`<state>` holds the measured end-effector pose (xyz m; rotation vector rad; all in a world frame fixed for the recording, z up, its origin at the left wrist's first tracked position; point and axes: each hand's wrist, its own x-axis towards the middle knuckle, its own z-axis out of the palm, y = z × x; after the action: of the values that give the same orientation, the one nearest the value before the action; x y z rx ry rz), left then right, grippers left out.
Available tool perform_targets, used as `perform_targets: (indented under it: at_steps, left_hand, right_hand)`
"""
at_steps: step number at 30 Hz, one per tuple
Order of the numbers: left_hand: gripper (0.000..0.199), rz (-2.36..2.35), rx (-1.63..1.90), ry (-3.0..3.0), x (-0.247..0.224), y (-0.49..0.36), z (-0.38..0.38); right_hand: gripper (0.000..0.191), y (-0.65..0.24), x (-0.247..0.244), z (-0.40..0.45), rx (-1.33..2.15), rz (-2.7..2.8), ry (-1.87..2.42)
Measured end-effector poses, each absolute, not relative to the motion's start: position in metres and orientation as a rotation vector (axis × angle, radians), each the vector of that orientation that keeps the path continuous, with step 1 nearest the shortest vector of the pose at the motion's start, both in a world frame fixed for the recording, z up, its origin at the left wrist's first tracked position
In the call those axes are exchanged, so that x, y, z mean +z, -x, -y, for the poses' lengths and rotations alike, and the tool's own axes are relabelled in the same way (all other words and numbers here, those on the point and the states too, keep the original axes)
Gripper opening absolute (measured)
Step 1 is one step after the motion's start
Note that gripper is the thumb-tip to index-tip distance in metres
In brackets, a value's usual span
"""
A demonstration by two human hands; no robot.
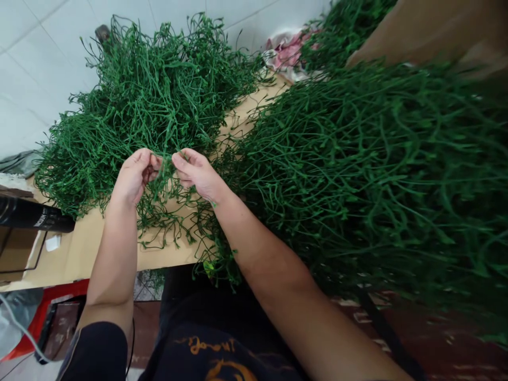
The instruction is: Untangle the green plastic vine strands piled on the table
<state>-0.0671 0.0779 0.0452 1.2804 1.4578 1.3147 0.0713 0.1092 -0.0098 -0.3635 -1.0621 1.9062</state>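
In front of me, both hands meet over a large heap of thin green stems with small pointed tips; they look like artificial plant sprigs. My left hand has its fingers closed in a pinch on a green stem. Just to its right, my right hand also pinches, with thumb and forefinger together at a green stem; whether it is the same one I cannot tell. Loose stems lie on the tan board below my hands. A small green bit sticks to my right wrist.
A bigger pile of green stems fills the right side, reaching past the board's front edge. A brown sheet rises behind it. A pink and white cloth sits at the back. At left lie a black cylinder and a white scrap.
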Motion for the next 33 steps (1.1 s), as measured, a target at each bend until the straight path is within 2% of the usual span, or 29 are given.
perform_targets:
  at_steps: [3,7,16,22,29,33]
  left_hand:
    - [0.029,-1.433,1.241,-1.302,0.043,0.064,-0.073]
    - [0.029,-1.488,1.236,-1.376,0.041,0.061,-0.073]
    - [0.030,-1.728,1.574,-1.206,0.028,0.051,-0.108]
    - [0.030,-1.757,1.632,-1.180,0.034,0.041,-0.135]
    - [0.034,-1.753,1.656,-1.272,0.041,0.043,-0.151]
    - [0.036,-1.709,1.666,-1.290,0.036,0.043,-0.161]
  right_hand:
    - [0.051,-0.071,-0.008,-0.108,1.889,1.117,0.396]
    - [0.043,-0.071,-0.010,-0.106,1.893,1.256,0.360]
    - [0.034,-0.064,-0.010,-0.110,1.894,1.254,0.256]
    - [0.031,-0.066,-0.006,-0.116,1.931,1.159,0.376]
    - [0.044,-0.067,-0.008,-0.121,1.825,1.190,0.334]
    - [0.044,-0.069,-0.006,-0.120,1.823,1.227,0.320]
